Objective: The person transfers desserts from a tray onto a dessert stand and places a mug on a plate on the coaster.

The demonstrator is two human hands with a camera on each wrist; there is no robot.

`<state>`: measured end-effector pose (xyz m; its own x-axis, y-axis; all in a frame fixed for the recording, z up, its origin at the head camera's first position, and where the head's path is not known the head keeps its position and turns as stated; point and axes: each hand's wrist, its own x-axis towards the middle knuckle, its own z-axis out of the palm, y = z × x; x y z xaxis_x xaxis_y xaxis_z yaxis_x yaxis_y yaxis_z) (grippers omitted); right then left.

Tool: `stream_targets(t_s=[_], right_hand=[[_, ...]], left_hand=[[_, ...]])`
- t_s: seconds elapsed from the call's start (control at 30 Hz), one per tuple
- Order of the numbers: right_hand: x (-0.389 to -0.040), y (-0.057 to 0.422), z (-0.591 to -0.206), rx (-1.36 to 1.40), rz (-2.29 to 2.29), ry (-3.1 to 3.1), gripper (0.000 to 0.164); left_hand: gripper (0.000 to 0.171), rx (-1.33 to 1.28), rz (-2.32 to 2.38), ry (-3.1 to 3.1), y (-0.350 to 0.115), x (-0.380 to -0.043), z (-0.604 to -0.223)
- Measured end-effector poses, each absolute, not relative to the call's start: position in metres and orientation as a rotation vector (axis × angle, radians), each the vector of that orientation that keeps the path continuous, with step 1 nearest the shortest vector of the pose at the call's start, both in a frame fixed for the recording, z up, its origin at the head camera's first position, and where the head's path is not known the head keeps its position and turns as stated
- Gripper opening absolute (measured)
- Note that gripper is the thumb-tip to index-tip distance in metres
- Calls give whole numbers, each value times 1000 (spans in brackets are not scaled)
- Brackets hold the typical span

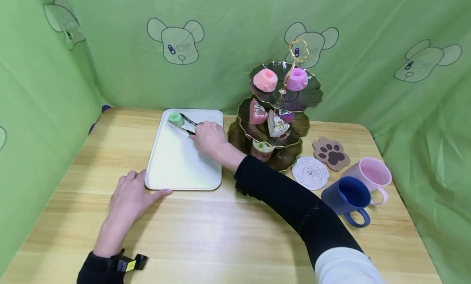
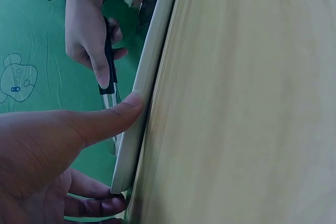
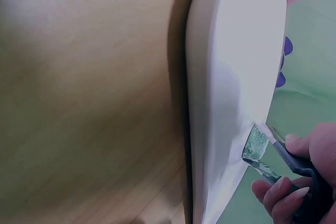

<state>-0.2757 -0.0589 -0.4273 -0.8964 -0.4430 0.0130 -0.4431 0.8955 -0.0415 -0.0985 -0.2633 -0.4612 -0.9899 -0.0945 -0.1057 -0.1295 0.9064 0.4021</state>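
Note:
In the head view my right hand (image 1: 210, 139) grips black-handled tongs (image 1: 188, 119); their metal tips stand on either side of a small green cake (image 1: 176, 119) with a dimpled top. That cake sits at the far left corner of a white tray (image 1: 184, 161). My left hand (image 1: 130, 196) holds the tray's near left corner, thumb (image 2: 123, 111) along the front edge and fingers at the left side. The right wrist view shows the tong tips right at the sides of the green cake (image 3: 255, 142).
Right of the tray stands a three-tier dark stand (image 1: 301, 90) with pink and purple cakes on top, cake slices below and a cup dessert (image 1: 262, 151) at the bottom. Farther right are a paw coaster (image 1: 331, 153), a round woven coaster (image 1: 310, 173), a pink mug (image 1: 368, 173) and a blue mug (image 1: 336, 198).

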Motion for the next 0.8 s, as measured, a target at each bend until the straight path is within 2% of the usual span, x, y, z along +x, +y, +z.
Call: stream_targets(t_s=[0.4, 0.8], right_hand=[[-267, -43, -416, 666, 79, -3057, 47], [-222, 6, -381, 758, 135, -2932, 48]], left_hand=[[104, -168, 638, 2989, -262, -97, -461], [104, -163, 637, 2997, -262, -96, -460]])
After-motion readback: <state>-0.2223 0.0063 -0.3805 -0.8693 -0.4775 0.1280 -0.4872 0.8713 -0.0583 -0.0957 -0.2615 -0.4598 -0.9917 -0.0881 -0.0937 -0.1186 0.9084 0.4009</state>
